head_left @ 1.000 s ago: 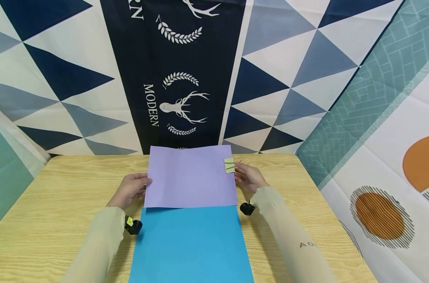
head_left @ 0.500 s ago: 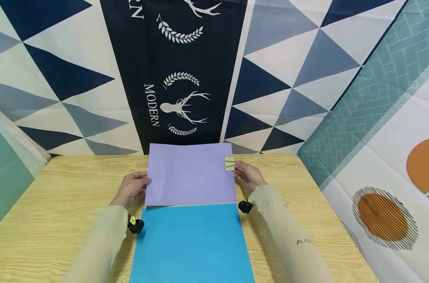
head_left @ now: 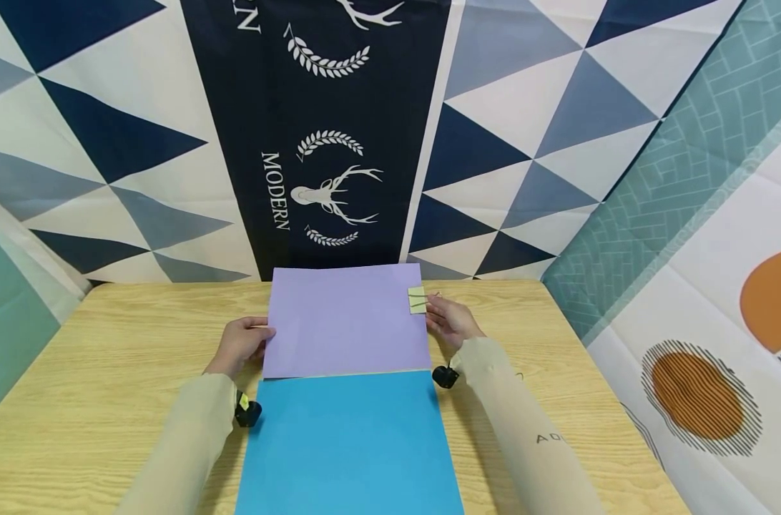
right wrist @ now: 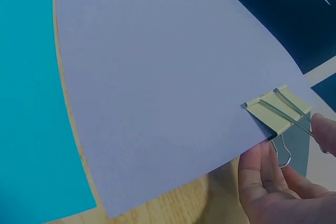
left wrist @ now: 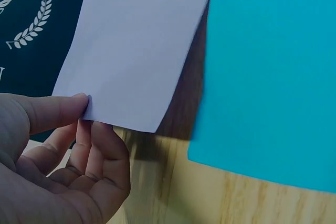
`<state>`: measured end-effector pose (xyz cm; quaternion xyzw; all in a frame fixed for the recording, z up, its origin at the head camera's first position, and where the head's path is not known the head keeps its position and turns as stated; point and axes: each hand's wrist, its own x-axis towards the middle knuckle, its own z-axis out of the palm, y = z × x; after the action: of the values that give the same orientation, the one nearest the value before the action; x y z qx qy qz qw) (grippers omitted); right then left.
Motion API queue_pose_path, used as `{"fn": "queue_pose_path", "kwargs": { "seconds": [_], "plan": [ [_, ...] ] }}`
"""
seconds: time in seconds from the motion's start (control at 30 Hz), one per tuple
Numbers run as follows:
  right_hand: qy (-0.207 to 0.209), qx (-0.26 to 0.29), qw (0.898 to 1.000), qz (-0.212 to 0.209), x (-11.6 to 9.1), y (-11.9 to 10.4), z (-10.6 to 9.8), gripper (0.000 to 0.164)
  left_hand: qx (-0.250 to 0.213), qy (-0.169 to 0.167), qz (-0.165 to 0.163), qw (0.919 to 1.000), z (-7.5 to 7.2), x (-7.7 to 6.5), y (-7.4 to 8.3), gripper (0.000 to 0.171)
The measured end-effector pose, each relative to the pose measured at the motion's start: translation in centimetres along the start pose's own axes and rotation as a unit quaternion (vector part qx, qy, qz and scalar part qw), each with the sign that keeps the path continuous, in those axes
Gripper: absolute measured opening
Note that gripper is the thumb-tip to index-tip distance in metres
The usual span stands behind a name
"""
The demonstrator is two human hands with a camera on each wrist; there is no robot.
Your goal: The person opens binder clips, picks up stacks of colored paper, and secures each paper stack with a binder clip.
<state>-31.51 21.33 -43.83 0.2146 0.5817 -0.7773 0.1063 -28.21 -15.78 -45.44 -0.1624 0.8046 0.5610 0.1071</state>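
A sheet of purple paper (head_left: 345,322) is held up between both hands at the far side of the table. My left hand (head_left: 239,342) pinches its left edge, thumb on top and fingers beneath, as the left wrist view shows. A pale yellow binder clip (right wrist: 278,111) bites the right edge of the sheet. My right hand (head_left: 453,320) holds the clip by its wire handles, the thumb at the upper handle and fingers behind the lower one. A blue sheet (head_left: 352,443) lies on the table, its far edge close to the near edge of the purple paper.
The light wood table (head_left: 107,386) ends at a patterned cloth backdrop (head_left: 493,143) right behind the purple sheet. Another hanging cloth with orange circles (head_left: 693,386) borders the right side. Both wrists carry a small black camera (head_left: 247,412).
The purple sheet rose slightly, then came back down, and its wavy top edge looks straighter. Both hands keep their grip with only small shifts.
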Motion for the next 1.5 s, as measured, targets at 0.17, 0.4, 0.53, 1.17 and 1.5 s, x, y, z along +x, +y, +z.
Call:
{"fn": "queue_pose_path", "kwargs": {
  "seconds": [0.17,0.4,0.53,1.17,1.5],
  "plan": [
    [0.002,0.003,1.000,0.008,0.2,0.3,-0.2,0.029,0.016,0.000,0.008,0.9998,0.2,0.1,-0.1,0.038],
    [0.003,-0.002,1.000,0.011,1.3,1.1,-0.4,0.038,0.039,-0.002,0.004,0.9992,0.6,0.4,-0.2,0.036],
    [0.007,-0.011,1.000,0.009,1.8,1.5,-0.5,0.040,0.050,0.001,0.004,0.9988,0.7,0.6,-0.4,0.034],
    [0.058,-0.108,0.992,-0.005,1.8,1.5,0.3,0.050,0.111,0.010,0.023,0.9935,0.9,0.5,-0.1,0.029],
    [0.085,-0.165,0.983,-0.013,1.9,1.6,0.2,0.054,0.129,0.013,0.025,0.9913,1.0,0.5,-0.1,0.029]
  ]
}}
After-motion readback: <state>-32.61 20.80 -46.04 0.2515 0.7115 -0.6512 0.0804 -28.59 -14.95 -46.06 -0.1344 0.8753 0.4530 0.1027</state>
